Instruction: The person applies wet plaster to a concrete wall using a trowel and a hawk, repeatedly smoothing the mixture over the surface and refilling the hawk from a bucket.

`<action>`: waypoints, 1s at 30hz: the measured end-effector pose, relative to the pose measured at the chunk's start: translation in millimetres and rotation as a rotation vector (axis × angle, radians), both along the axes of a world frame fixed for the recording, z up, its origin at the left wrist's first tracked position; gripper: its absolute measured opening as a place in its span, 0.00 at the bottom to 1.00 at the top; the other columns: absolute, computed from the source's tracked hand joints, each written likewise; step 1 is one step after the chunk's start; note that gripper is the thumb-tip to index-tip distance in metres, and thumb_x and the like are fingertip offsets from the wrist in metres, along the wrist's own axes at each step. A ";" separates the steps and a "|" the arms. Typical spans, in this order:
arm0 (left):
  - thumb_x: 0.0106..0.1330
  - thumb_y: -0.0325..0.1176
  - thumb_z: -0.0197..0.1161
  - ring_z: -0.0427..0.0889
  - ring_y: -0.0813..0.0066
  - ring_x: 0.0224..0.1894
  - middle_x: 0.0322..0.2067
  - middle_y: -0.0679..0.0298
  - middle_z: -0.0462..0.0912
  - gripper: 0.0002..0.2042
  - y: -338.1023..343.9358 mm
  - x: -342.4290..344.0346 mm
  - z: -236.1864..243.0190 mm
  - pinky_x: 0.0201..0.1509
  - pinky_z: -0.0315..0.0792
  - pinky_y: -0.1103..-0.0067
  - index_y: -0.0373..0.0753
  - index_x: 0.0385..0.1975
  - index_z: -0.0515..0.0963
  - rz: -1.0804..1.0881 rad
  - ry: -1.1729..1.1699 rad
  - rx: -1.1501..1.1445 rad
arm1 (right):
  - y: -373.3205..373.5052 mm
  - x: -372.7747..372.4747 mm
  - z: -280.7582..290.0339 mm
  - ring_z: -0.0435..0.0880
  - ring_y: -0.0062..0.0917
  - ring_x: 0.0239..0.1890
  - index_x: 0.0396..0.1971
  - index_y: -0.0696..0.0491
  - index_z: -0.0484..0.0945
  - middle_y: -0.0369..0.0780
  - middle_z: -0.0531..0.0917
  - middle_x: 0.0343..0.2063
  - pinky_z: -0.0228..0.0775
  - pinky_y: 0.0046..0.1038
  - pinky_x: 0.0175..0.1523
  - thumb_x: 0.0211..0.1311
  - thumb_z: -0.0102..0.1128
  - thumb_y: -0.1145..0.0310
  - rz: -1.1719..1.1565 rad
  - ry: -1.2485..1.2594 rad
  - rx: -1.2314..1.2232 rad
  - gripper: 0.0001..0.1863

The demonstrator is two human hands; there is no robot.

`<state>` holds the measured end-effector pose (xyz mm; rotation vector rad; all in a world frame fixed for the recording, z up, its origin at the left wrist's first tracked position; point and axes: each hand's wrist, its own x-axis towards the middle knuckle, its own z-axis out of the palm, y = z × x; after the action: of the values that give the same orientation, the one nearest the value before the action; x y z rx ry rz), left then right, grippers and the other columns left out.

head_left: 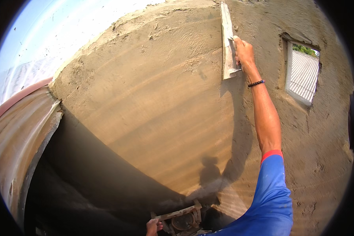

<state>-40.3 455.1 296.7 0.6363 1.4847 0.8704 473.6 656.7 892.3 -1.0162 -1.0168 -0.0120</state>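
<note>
My right hand is raised high and closed around the handle of a long, narrow wooden plastering float. The float stands nearly upright, its face against the brown plastered wall. A dark bead bracelet circles that wrist. Low in the view, my left hand has its fingers curled closed beside a wooden frame. What those fingers hold, if anything, is hidden. Inside the frame sits something round and brownish that I cannot make out.
To the right, a small window opening shows a corrugated roof outside. A bent corrugated sheet with a jagged edge hangs at the left. Deep shadow covers the lower left. The wall's rough top edge borders bright sky.
</note>
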 end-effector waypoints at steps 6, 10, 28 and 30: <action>0.68 0.34 0.52 0.77 0.74 0.20 0.23 0.64 0.77 0.09 0.1 -3.8 -1.1 0.21 0.74 0.79 0.37 0.39 0.76 0.088 -0.135 0.025 | 12.2 -31.2 43.4 0.63 0.13 0.10 0.23 0.54 0.73 0.29 0.65 0.11 0.56 0.22 0.13 0.63 0.53 0.50 0.048 -0.171 -0.033 0.21; 0.69 0.33 0.50 0.80 0.73 0.23 0.27 0.62 0.79 0.10 17.1 -6.4 -14.8 0.24 0.77 0.79 0.34 0.42 0.74 0.093 -0.082 0.006 | 17.5 -116.8 29.9 0.73 0.23 0.19 0.27 0.61 0.77 0.39 0.74 0.16 0.65 0.31 0.27 0.59 0.54 0.51 -0.100 -0.612 0.045 0.24; 0.69 0.34 0.51 0.80 0.73 0.22 0.26 0.61 0.79 0.10 3.0 -19.3 -21.8 0.23 0.76 0.79 0.34 0.41 0.74 0.049 -0.026 0.034 | -15.3 -39.5 -91.6 0.60 0.10 0.08 0.17 0.50 0.65 0.28 0.65 0.10 0.50 0.18 0.12 0.64 0.55 0.53 0.279 -0.058 0.039 0.21; 0.69 0.33 0.50 0.80 0.71 0.21 0.26 0.61 0.78 0.10 -4.0 -26.5 -15.3 0.21 0.77 0.78 0.34 0.41 0.74 0.063 -0.009 0.008 | -4.0 -4.0 -53.1 0.68 0.17 0.13 0.19 0.55 0.69 0.33 0.69 0.12 0.59 0.25 0.17 0.62 0.55 0.51 0.114 -0.057 0.004 0.23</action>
<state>-66.9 451.1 281.5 0.5928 1.5004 0.9267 469.6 652.7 839.2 -0.9570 -1.1249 0.0512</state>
